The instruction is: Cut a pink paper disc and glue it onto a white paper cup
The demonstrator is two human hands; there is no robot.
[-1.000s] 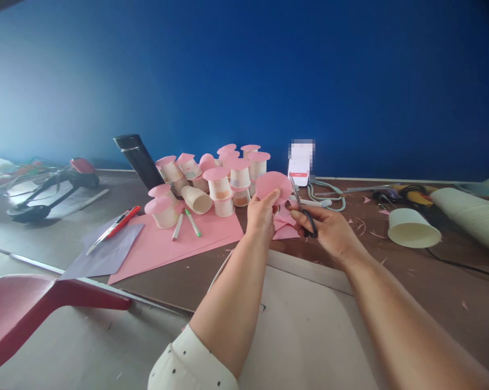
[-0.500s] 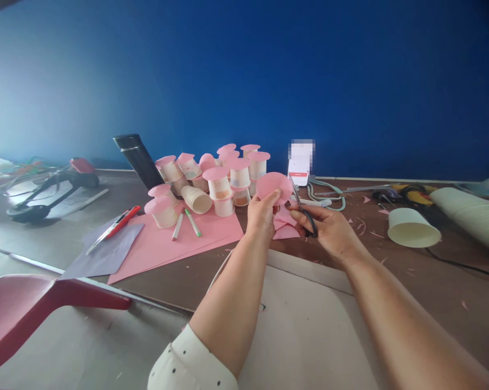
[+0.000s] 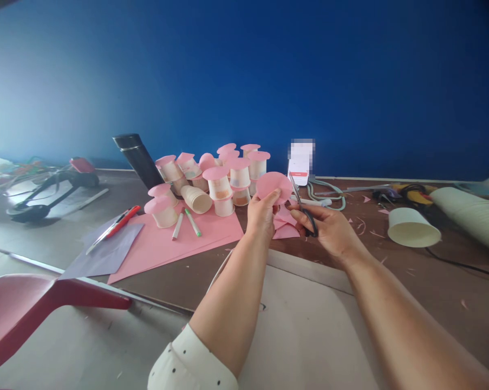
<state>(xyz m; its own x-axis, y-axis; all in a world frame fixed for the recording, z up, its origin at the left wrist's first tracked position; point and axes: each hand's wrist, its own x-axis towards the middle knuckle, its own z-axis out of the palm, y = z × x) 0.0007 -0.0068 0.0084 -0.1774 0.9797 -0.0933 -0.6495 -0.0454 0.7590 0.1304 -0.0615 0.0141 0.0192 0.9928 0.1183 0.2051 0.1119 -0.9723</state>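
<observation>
My left hand (image 3: 264, 210) pinches a round pink paper disc (image 3: 277, 184), thumb on its face, holding it up over the table. In my right hand (image 3: 329, 227) is a pair of scissors (image 3: 310, 223) with dark handles, its blades pointing up beside the disc's right edge. Whether the blades touch the paper I cannot tell. Pink paper pieces (image 3: 285, 225) lie below the hands. To the left stand several white paper cups (image 3: 220, 190) topped with pink paper discs, some of them stacked in pairs. A sleeve of nested cups (image 3: 197, 200) lies on its side among them.
Pink sheets (image 3: 187, 246), two markers (image 3: 193, 223), a grey sheet (image 3: 106, 254) and a red cutter knife (image 3: 123, 221) lie left. Behind are a black flask (image 3: 136, 160) and a phone (image 3: 300, 162). Right lie a cup (image 3: 413, 227) and a long cup stack (image 3: 467, 214). A red chair (image 3: 20, 303) stands front left.
Almost nothing differs. The scissors and my right hand have shifted very slightly, while my left hand keeps the disc in the same place.
</observation>
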